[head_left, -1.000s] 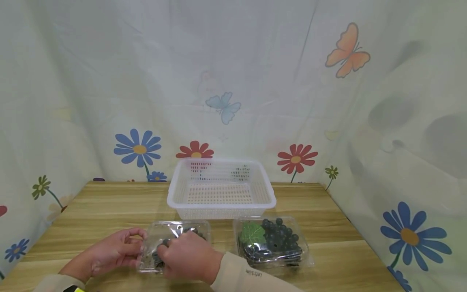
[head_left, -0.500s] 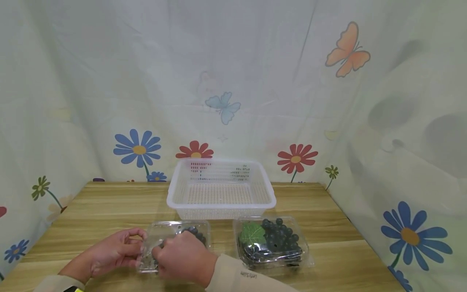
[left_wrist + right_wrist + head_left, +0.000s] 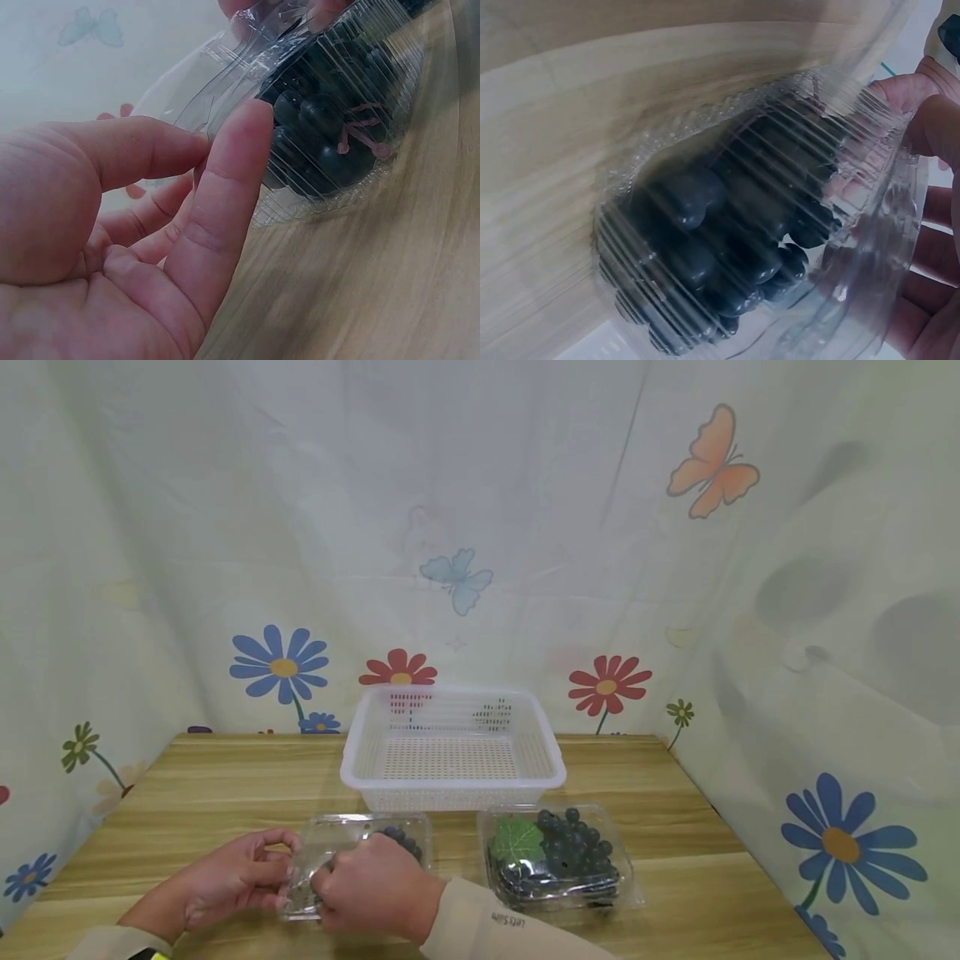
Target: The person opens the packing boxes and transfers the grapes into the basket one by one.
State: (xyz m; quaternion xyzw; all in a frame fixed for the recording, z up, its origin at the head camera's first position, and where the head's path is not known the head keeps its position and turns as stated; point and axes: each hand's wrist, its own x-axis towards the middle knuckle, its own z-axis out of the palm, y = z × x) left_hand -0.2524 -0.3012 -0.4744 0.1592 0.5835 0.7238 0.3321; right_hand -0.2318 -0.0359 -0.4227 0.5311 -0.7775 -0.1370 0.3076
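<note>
In the head view a clear plastic clamshell box (image 3: 333, 829) with dark grapes (image 3: 402, 840) lies at the front left of the table. My left hand (image 3: 238, 875) pinches its left edge between thumb and fingers; the left wrist view shows this hand (image 3: 172, 202) close up. Across the box lies my right hand (image 3: 378, 887), its fingers curled at the plastic edge and mostly hidden in the head view. Through the ribbed wall in the right wrist view, the grapes (image 3: 697, 225) show inside, beside the right hand's thumb and fingers (image 3: 930, 307).
Right of my right hand stands a second clear clamshell box (image 3: 622, 893) with dark grapes (image 3: 573, 843) and a green leaf (image 3: 519, 841). Behind both boxes is a white perforated basket (image 3: 453, 782). A flowered curtain (image 3: 450, 485) surrounds the wooden table (image 3: 255, 777).
My right hand has shifted slightly to the left over the box, uncovering more grapes at its back right. My left hand has stayed at the box's edge.
</note>
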